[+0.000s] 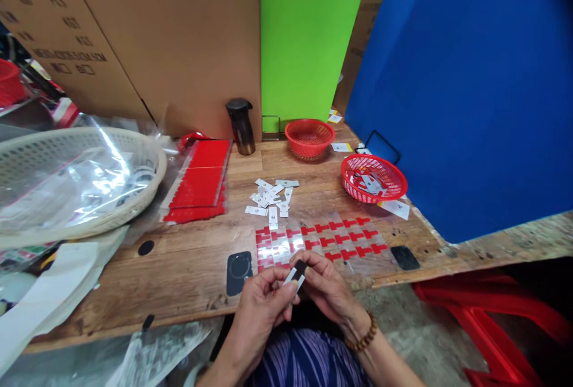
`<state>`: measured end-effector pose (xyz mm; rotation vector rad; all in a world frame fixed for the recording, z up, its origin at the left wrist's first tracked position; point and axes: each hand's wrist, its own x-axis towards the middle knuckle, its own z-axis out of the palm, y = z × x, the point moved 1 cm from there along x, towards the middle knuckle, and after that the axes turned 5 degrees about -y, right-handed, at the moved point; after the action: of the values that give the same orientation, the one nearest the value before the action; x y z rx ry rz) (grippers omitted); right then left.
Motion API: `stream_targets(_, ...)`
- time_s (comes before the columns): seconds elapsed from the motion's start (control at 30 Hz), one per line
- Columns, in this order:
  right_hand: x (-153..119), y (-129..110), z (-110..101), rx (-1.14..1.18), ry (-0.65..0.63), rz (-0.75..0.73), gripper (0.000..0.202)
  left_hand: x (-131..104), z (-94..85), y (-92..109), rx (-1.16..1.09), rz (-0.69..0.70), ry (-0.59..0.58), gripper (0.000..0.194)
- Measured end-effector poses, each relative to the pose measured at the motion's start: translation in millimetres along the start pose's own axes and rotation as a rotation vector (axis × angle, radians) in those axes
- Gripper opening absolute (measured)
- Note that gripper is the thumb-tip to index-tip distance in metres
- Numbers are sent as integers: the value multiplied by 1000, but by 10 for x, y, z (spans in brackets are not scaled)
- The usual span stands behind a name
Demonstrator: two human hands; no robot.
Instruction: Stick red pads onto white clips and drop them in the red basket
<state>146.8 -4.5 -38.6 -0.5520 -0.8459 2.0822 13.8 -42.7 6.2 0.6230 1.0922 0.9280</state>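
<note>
Both my hands meet over the table's front edge around a small flat white piece with a black end [296, 273]. My left hand [268, 297] pinches its lower white part between thumb and fingers. At the black upper end, the fingers of my right hand [329, 285] are closed on the same piece. Just beyond lies a clear sheet of red T-shaped stickers [329, 240], partly covered by my hands. Behind that sheet is a loose pile of small white pieces [268, 196]. A dark square pad with a ring mark [239, 273] lies left of my hands.
A red basket with white pieces [374, 178] and another red basket [310, 138] stand at the back. Near them are a dark jug [242, 127] and red sheets [199, 175]. A large cream basket [147, 196] fills the left; a blue panel [456, 100] borders the right.
</note>
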Motion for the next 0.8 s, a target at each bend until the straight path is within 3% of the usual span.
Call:
stream_targets(0.17, -1, 49, 26, 6, 32, 32, 24, 2, -8, 20, 13, -11, 27, 33)
stream_targets(0.27, 12, 36, 5, -102, 44, 9, 30, 27, -72, 3, -8, 5, 41, 32)
stream_targets(0.37, 34, -17, -87, -397, 147, -65, 34, 50, -199, -6, -37, 50, 94, 31)
stream_targets(0.5, 57, -93, -260, -909, 366, -188, 24, 73, -412, 22, -84, 86, 177, 29)
stream_targets(0.63, 70, -126, -349, -1181, 373, -229, 17, 124, -592, 44, -105, 123, 230, 30)
stream_targets(0.8, 93, -154, -313, -1363, 350, -240, 14, 196, -716, 37, -142, 153, 310, 36)
